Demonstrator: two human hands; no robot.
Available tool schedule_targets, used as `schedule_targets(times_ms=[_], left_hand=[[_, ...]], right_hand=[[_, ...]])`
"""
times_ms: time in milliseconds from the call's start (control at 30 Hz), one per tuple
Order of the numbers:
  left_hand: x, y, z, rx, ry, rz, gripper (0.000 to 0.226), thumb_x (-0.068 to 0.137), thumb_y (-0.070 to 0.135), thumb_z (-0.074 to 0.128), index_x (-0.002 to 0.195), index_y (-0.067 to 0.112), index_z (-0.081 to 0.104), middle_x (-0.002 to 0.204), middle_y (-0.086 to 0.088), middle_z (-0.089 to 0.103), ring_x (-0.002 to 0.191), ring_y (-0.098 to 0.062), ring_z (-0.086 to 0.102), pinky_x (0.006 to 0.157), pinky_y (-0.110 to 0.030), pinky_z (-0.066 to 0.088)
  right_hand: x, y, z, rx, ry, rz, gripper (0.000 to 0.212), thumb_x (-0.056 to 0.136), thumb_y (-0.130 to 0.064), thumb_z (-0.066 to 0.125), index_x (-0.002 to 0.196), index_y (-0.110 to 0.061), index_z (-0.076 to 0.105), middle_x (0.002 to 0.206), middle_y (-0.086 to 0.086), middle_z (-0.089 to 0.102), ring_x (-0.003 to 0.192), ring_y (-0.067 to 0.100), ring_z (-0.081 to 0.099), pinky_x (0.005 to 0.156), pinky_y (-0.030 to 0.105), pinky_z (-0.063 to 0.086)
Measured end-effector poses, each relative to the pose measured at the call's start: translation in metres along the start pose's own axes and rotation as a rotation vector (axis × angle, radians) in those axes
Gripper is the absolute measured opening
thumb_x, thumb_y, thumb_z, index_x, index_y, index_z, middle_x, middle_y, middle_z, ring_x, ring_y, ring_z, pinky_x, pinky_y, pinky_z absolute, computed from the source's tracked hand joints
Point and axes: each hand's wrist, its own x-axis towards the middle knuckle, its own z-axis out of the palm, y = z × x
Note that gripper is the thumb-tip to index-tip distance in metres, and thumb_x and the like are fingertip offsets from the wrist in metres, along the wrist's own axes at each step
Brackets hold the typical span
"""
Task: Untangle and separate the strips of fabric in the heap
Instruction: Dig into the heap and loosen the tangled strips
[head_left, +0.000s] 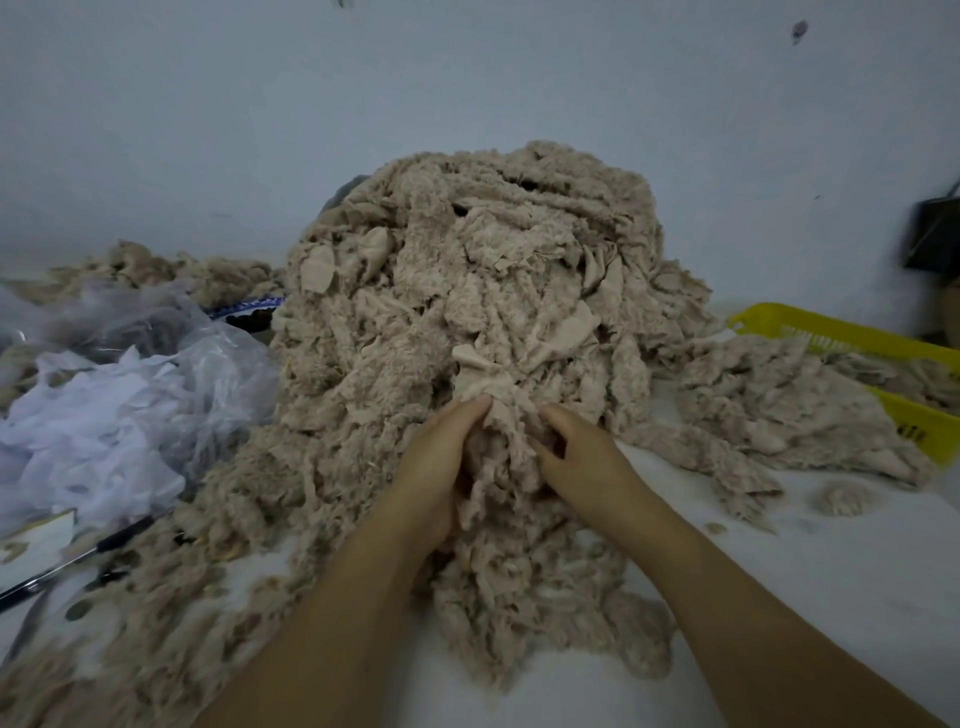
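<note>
Where the big heap (467, 291) of beige, fuzzy fabric strips spills toward the near edge of the white worktop (779, 571), both hands are buried in its front slope. The left hand (441, 462) curls its fingers round a clump of strips (506, 447) from the left, with its fingertips at the top of the clump. The right hand (582, 452) closes on the same clump from the right. The two hands sit just beside each other with only that bunch of cloth between them. The clump runs into the heap above and below it, and a smoother, flat-backed piece (483, 371) pokes up just above the fingertips.

The heap rises against the pale wall (467, 78) and spreads wide at its base, reaching the near left corner of the view. To its right lies a smaller, flatter pile (779, 410) of the same strips. It touches the heap's skirt and laps against a yellow basket (924, 431), and one loose tuft (844, 498) lies apart on the worktop. To the left are crumpled clear plastic bags (171, 358), some white gauzy material (78, 452) and a dark pen (78, 558) — all close against the heap's edge. More beige fabric (156, 265) lies behind the bags, by the wall.
</note>
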Motion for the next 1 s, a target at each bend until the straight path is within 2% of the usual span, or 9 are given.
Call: schedule_targets(times_ms=[133,233,333,433,500,600,733,900,1000], left_hand=[[-0.001,0.003,-0.001,-0.154,0.008,-0.014,0.039,0.100,0.033,0.048,0.102,0.010,0.079,0.112,-0.013,0.074,0.101,-0.025,0.072,0.079,-0.036,0.057],[0.002,0.008,-0.007,-0.258,0.039,0.015,0.039,0.099,0.034,0.048,0.102,0.012,0.079,0.113,-0.013,0.074,0.103,-0.027,0.072,0.081,-0.038,0.056],[0.002,0.008,-0.009,-0.277,0.001,0.003,0.042,0.099,0.035,0.049,0.118,0.004,0.071,0.120,-0.018,0.070,0.110,-0.032,0.068,0.094,-0.044,0.052],[0.000,0.004,-0.005,-0.204,-0.094,-0.001,0.045,0.099,0.035,0.044,0.118,0.004,0.071,0.123,-0.020,0.068,0.116,-0.030,0.066,0.099,-0.043,0.049],[-0.002,0.003,0.000,-0.152,-0.139,0.011,0.047,0.100,0.035,0.040,0.122,0.005,0.069,0.126,-0.018,0.067,0.118,-0.028,0.065,0.099,-0.040,0.049],[-0.002,0.002,0.004,-0.126,-0.142,0.041,0.047,0.102,0.033,0.034,0.121,0.008,0.070,0.121,-0.017,0.069,0.109,-0.024,0.069,0.085,-0.032,0.056],[-0.002,0.008,-0.001,-0.243,-0.138,0.145,0.051,0.104,0.032,0.030,0.103,0.019,0.080,0.112,-0.002,0.074,0.102,-0.012,0.070,0.076,-0.022,0.057],[-0.005,0.008,-0.002,-0.235,-0.188,0.146,0.047,0.103,0.033,0.033,0.110,0.018,0.077,0.115,-0.003,0.074,0.108,-0.013,0.069,0.080,-0.024,0.057],[-0.006,0.007,0.002,-0.255,-0.204,0.159,0.044,0.103,0.030,0.037,0.104,0.018,0.080,0.112,-0.001,0.074,0.105,-0.011,0.069,0.081,-0.023,0.056]], right_hand=[[0.000,0.005,-0.006,0.013,0.160,0.071,0.027,0.102,-0.024,0.048,0.076,-0.018,0.041,0.067,-0.003,0.040,0.057,0.009,0.037,0.048,0.014,0.032],[-0.001,0.007,-0.016,0.161,0.259,0.180,0.011,0.103,-0.034,0.045,0.095,-0.030,0.051,0.085,-0.010,0.054,0.072,0.002,0.052,0.059,0.010,0.041],[-0.005,-0.001,-0.018,0.249,0.300,0.102,0.014,0.100,-0.047,0.046,0.107,-0.036,0.053,0.102,-0.016,0.056,0.086,-0.008,0.055,0.067,0.011,0.040],[-0.009,-0.013,-0.009,0.293,0.150,-0.029,0.021,0.089,-0.062,0.046,0.100,-0.045,0.052,0.106,-0.018,0.057,0.091,-0.015,0.053,0.074,0.004,0.041],[-0.009,-0.015,0.000,0.288,0.015,-0.015,0.031,0.087,-0.064,0.050,0.112,-0.045,0.049,0.110,-0.028,0.052,0.098,-0.013,0.053,0.080,0.008,0.042],[-0.004,-0.007,0.005,0.131,0.008,0.008,0.023,0.098,-0.038,0.055,0.119,-0.042,0.047,0.090,-0.029,0.052,0.079,-0.014,0.050,0.064,0.010,0.040],[-0.004,0.001,0.002,0.031,0.006,0.039,0.015,0.100,-0.020,0.049,0.094,-0.029,0.058,0.076,-0.016,0.054,0.063,-0.011,0.052,0.053,0.010,0.038],[-0.010,-0.012,0.001,0.261,-0.047,-0.051,0.013,0.095,-0.051,0.053,0.096,-0.039,0.058,0.092,-0.015,0.063,0.078,-0.005,0.058,0.065,0.012,0.043],[-0.014,-0.012,0.014,0.010,-0.145,-0.095,0.025,0.096,-0.044,0.057,0.077,-0.028,0.052,0.073,-0.010,0.056,0.064,0.003,0.051,0.058,0.024,0.040]])
